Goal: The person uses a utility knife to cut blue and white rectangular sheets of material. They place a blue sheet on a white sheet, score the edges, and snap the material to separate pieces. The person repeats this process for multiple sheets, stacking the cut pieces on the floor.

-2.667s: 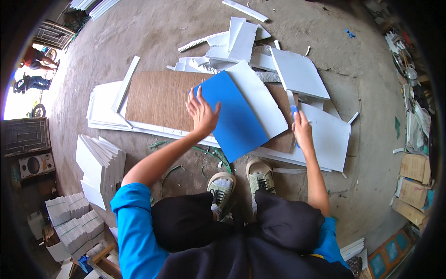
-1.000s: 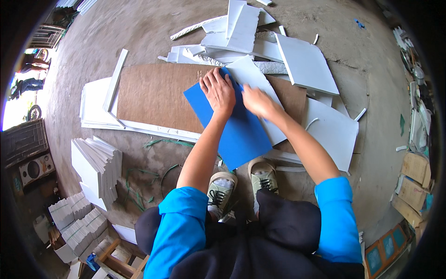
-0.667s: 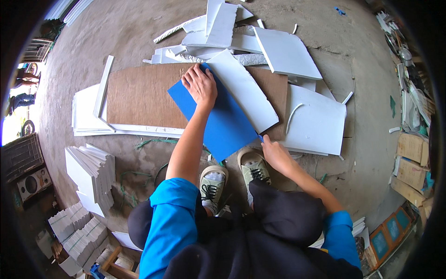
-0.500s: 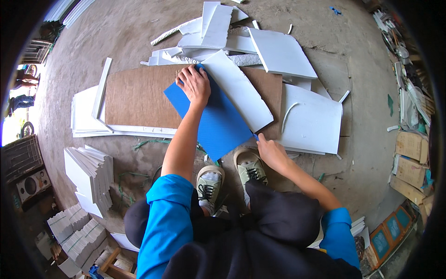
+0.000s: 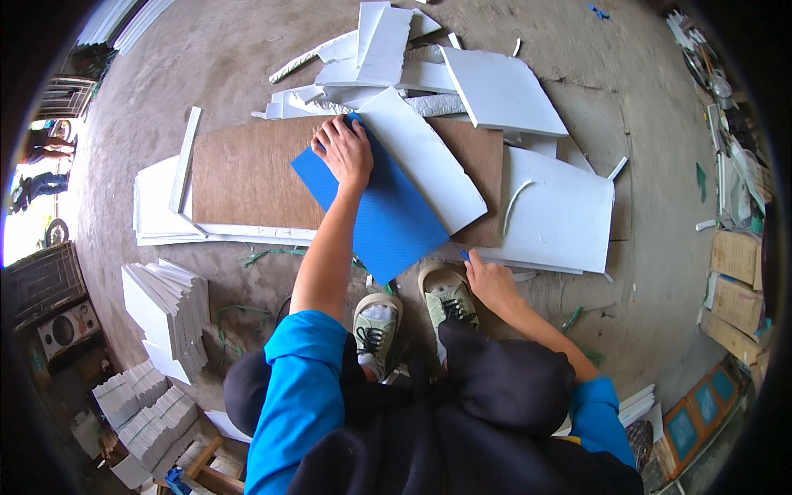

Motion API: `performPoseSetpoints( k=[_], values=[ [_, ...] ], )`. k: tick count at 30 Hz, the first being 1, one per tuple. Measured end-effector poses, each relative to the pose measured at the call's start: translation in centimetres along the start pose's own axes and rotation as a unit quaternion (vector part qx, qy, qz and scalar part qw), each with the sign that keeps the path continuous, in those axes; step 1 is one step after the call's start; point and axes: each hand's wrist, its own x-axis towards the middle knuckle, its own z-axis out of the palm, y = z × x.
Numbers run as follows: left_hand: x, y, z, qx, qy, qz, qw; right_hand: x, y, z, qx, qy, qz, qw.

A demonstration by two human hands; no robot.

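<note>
Floor [image 5: 660, 272] of bare concrete carries everything. A brown board [image 5: 247, 177] lies over white sheets [image 5: 569, 206], with white offcuts [image 5: 384, 49] crowding its far side. The blue sheet [image 5: 396, 214] crosses it alongside a white panel [image 5: 429, 165]; shoes [image 5: 445, 301] stand close at its near end. The left hand [image 5: 346, 153] rests on its far end, fingers slightly apart; the right hand's [image 5: 492, 280] fingers clamp a blue-handled knife [image 5: 464, 255].
</note>
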Motion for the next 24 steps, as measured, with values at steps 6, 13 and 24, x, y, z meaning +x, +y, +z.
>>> performPoseSetpoints(
  k=[6, 13, 24],
  values=[
    [0.3, -0.1, -0.2, -0.010, 0.016, 0.002, 1.000, 7.8, -2.8, -7.0, 0.086, 0.072, -0.004, 0.994],
    [0.6, 0.1, -0.5, -0.047, -0.014, -0.014, 0.999, 24.2, -8.1, -5.4, 0.014, 0.042, -0.085, 0.995],
    [0.6, -0.3, -0.2, -0.040, -0.028, -0.020, 0.999, 27.7, -9.9, -3.1, -0.006, 0.053, -0.096, 0.994]
  ],
)
